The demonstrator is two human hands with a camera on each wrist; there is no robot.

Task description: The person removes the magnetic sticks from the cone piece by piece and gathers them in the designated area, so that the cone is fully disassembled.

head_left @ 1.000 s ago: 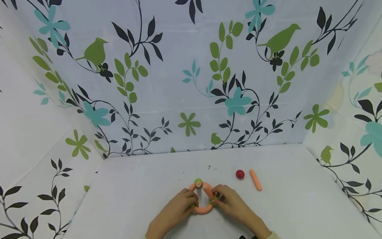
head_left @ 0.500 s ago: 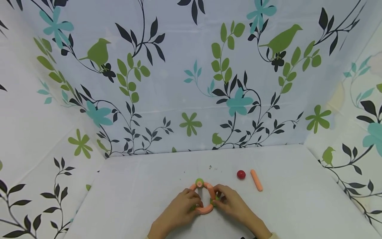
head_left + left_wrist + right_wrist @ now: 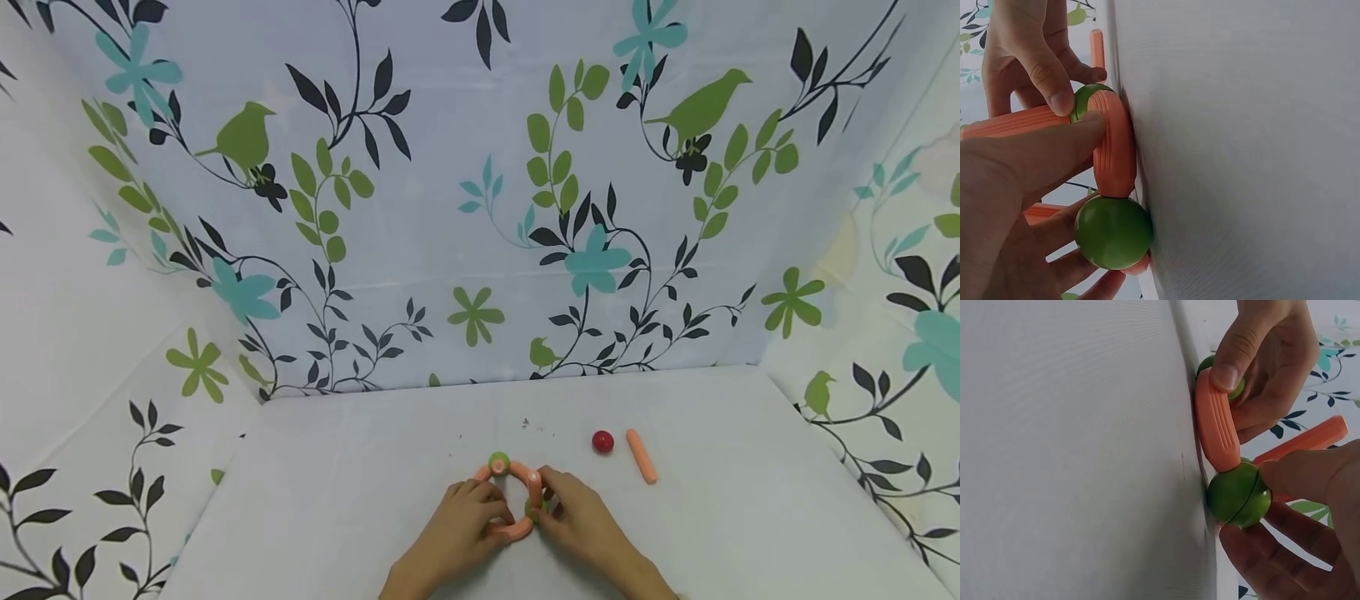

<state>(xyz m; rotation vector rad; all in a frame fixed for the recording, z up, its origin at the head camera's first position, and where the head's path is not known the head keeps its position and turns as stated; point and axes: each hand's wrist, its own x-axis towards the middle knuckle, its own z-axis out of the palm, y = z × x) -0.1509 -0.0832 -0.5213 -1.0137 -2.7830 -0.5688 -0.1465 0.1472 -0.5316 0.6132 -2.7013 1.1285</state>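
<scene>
Orange sticks and green balls, like a magnetic building toy, form a ring on the table. The near curved orange stick [image 3: 513, 531] runs between two balls; my left hand [image 3: 468, 525] grips its left end, thumb on top, in the left wrist view beside a green ball [image 3: 1113, 232]. With thumb and fingertips my right hand [image 3: 581, 517] pinches the right green ball [image 3: 1241, 494]. From that ball an orange stick [image 3: 534, 490] stands up, its pale end showing. At the ring's far side, a green ball [image 3: 499, 459] carries another orange stick pointing up. My left fingers partly hide the ring's left side.
A red ball [image 3: 603, 442] and a loose straight orange stick [image 3: 641, 456] lie on the white table [image 3: 330, 467], right of the ring and farther back. Patterned cloth [image 3: 420, 208] hangs behind and at both sides.
The orange stick on the right ball has swung from leaning left to nearly upright. My left hand has shifted slightly right along the near curved stick; my right hand still pinches its ball.
</scene>
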